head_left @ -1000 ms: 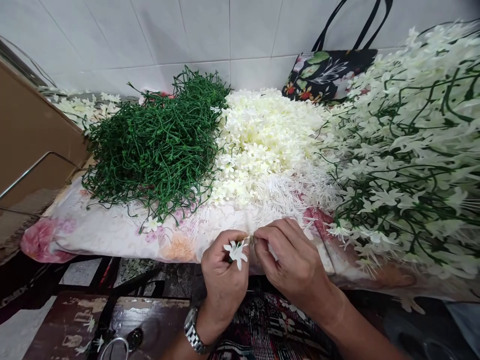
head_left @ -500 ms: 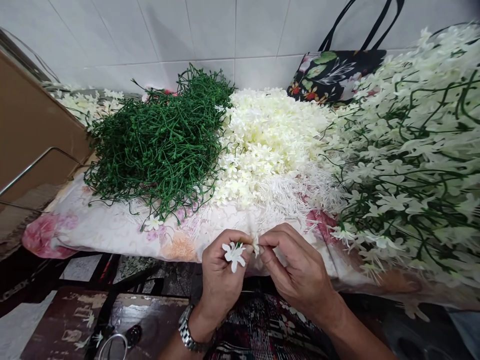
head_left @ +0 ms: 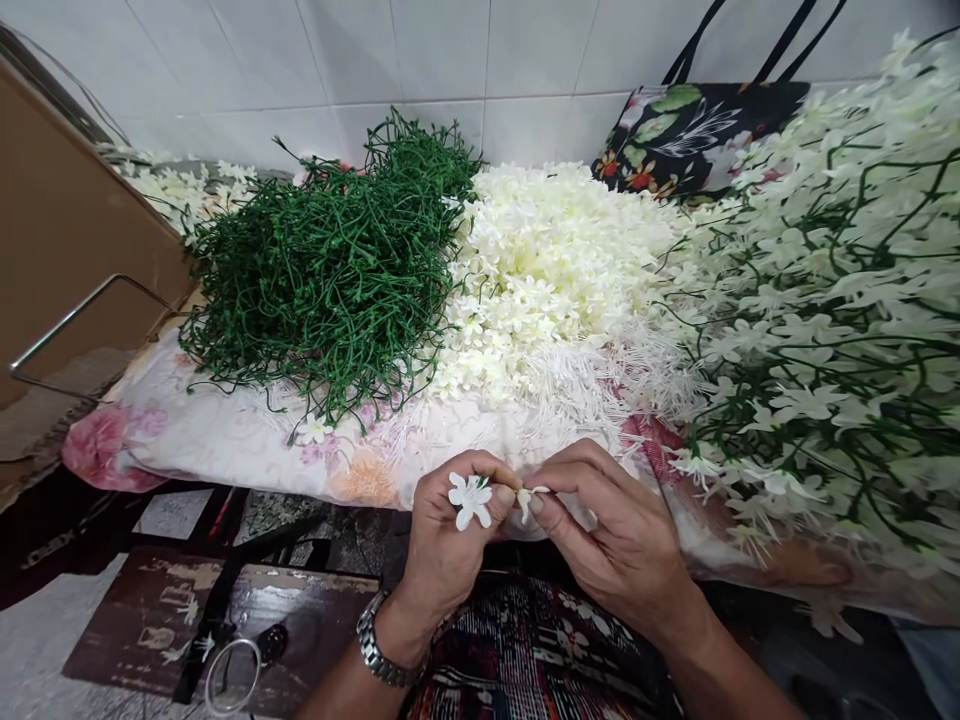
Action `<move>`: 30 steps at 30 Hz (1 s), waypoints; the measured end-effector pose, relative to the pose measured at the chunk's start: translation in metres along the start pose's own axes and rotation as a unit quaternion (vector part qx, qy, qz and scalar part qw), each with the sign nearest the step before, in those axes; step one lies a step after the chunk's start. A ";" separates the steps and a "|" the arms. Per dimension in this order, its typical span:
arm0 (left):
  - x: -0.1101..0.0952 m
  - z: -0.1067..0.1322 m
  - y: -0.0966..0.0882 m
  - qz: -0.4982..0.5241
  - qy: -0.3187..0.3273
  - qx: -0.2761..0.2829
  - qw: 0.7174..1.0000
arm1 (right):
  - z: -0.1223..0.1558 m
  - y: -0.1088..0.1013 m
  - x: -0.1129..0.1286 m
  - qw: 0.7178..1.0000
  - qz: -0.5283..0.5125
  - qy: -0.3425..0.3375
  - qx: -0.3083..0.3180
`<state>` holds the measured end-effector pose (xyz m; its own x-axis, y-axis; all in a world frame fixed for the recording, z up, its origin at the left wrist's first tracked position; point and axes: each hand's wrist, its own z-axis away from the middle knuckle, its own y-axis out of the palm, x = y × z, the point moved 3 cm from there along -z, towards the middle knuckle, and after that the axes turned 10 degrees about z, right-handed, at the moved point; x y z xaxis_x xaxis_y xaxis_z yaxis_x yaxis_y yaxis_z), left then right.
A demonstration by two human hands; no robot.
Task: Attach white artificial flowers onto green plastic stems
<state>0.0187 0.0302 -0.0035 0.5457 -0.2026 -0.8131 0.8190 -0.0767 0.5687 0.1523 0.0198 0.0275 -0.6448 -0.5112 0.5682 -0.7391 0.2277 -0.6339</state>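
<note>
Near the front edge of the cloth-covered table (head_left: 262,440), my left hand (head_left: 450,550) is closed on an artificial flower stem, mostly hidden in the fingers. A white bloom (head_left: 470,500) of it shows above the left thumb. Between the two hands is a second small white flower (head_left: 526,497), at the left fingertips. My right hand (head_left: 607,530) pinches this flower's petals between thumb and forefinger. Behind the hands lie a heap of loose white blossoms (head_left: 547,260) and a tangle of bare green stems (head_left: 322,280).
Finished-looking white flower sprays (head_left: 832,330) pile up on the right. Thin white stamens (head_left: 592,375) lie scattered behind my hands. A black floral bag (head_left: 697,135) leans on the tiled wall. At the left stands a cardboard box (head_left: 67,260), and below is a brown wooden surface (head_left: 300,620).
The small flower between my fingertips now shows more of its petals, with my right fingers slightly apart from the left. The whole view has shifted a little.
</note>
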 end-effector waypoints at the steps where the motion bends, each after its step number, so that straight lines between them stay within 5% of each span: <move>1: 0.000 0.000 0.001 0.012 -0.007 0.009 1.000 | 0.000 -0.001 0.000 1.000 0.001 0.002 -0.006; 7: -0.003 -0.002 -0.001 -0.012 -0.022 0.063 0.998 | 0.001 -0.009 -0.008 0.999 -0.013 0.027 -0.011; 13: -0.004 -0.002 -0.004 -0.092 0.057 0.080 0.991 | 0.001 -0.013 -0.009 0.997 -0.065 0.042 0.009; 19: -0.016 0.002 0.005 -0.255 0.143 0.121 0.949 | -0.005 -0.018 -0.002 0.995 -0.093 0.015 0.040; 30: -0.020 0.006 0.014 -0.337 0.232 0.199 0.891 | -0.009 -0.026 0.006 0.995 0.010 -0.052 0.080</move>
<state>0.0185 0.0274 0.0212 0.0445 0.4381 -0.8978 0.9111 -0.3864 -0.1434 0.1661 0.0182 0.0522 -0.6292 -0.5933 0.5020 -0.6801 0.1078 -0.7251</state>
